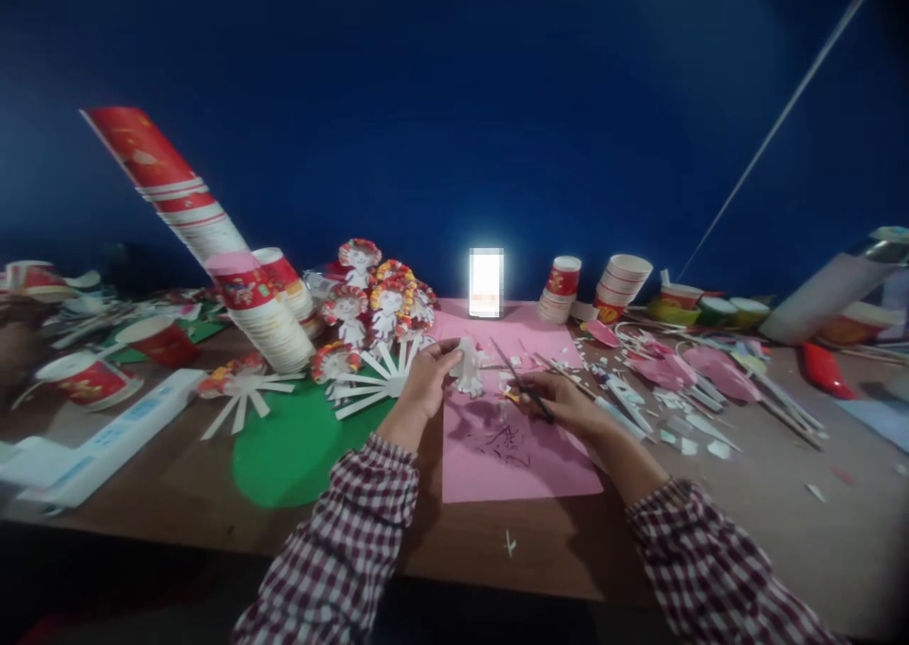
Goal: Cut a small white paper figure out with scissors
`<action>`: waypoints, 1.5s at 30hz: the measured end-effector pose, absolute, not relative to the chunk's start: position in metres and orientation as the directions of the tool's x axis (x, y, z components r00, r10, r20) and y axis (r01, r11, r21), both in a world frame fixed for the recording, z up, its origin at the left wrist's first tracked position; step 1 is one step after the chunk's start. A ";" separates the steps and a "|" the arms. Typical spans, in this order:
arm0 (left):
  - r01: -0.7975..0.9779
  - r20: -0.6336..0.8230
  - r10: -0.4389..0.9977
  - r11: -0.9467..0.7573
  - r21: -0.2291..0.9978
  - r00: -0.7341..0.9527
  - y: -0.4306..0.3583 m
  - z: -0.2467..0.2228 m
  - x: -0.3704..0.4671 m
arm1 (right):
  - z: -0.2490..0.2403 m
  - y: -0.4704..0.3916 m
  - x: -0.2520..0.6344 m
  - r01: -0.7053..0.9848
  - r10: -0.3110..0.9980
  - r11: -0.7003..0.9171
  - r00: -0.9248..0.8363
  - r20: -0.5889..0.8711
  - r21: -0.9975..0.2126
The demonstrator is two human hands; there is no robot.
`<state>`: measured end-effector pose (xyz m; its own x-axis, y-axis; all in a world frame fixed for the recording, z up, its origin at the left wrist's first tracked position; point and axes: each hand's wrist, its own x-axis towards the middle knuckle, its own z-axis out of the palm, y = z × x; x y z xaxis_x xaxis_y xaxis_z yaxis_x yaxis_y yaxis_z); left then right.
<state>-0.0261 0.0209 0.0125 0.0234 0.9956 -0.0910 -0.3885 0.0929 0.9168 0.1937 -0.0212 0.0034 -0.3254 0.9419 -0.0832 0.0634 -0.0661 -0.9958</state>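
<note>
My left hand [428,385] pinches a small white paper cutout [467,372] by its upper left edge, above a pink sheet [525,479]. A pair of scissors [543,406] is in my right hand [564,403], its dark blades pointing up and left, apart from the cutout. Dark scribbled marks [507,444] cover part of the pink sheet below both hands. Just left of my left hand lies a white paper cup cut into a fan of strips [383,375]. Behind it stand several paper figures [347,313] with red and yellow curled rims.
Stacked red paper cups [262,318] lean at the left, near a green paper circle [288,446] and a long white box [114,441]. A lit phone [487,283] stands at the back. Paper scraps [687,446] and pink pieces [660,366] litter the right, beside a red object [824,370].
</note>
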 end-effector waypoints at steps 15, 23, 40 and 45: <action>-0.214 -0.032 0.994 0.010 0.977 -0.101 0.035 0.000 -0.040 | 0.009 -0.027 0.192 0.293 0.793 0.090 -0.600 -0.109 -0.952; -0.160 -0.055 0.992 0.037 0.986 -0.110 0.029 0.006 -0.037 | 0.002 -0.024 0.194 0.310 0.794 0.134 -0.602 -0.086 -0.941; -0.118 -0.072 0.993 0.061 0.991 -0.091 0.025 0.009 -0.033 | -0.001 -0.023 0.195 0.295 0.796 0.078 -0.593 -0.119 -0.952; -0.137 -0.108 0.991 0.096 0.986 -0.082 0.023 0.012 -0.031 | -0.001 -0.023 0.195 0.304 0.794 0.099 -0.598 -0.109 -0.948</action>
<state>-0.0310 0.0229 0.0123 -0.0823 0.9907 -0.1079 -0.1368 0.0961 0.9859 0.1947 -0.0231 -0.0006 -0.5977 0.7944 -0.1086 0.3038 0.0991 -0.9476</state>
